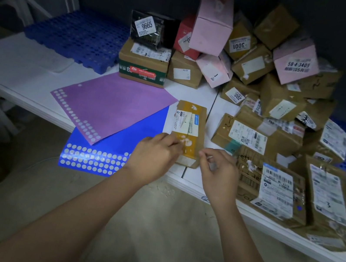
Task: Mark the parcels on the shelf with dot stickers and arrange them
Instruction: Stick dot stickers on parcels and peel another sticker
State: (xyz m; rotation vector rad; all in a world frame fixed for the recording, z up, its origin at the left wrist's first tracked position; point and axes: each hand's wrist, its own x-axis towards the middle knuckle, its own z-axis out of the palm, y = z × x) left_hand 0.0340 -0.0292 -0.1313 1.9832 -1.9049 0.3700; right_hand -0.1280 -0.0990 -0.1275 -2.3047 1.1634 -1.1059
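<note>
A small yellow-taped parcel (188,131) is being kept at frame center on the white shelf (28,74), its near end gripped by the left hand (154,153). The right hand (217,172) is being held just beside it, fingers pinched together, on what can't be told. Purple sticker sheet (112,107) is lying over the blue sticker sheet (119,144) at left; parcel pile (276,97) upper right.

Taped brown cardboard parcel (187,133), glossy blue sticker sheet (125,136)

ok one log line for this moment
left hand: on small parcel | right hand: fingers curled beside it | sticker sheets: left of parcel
</note>
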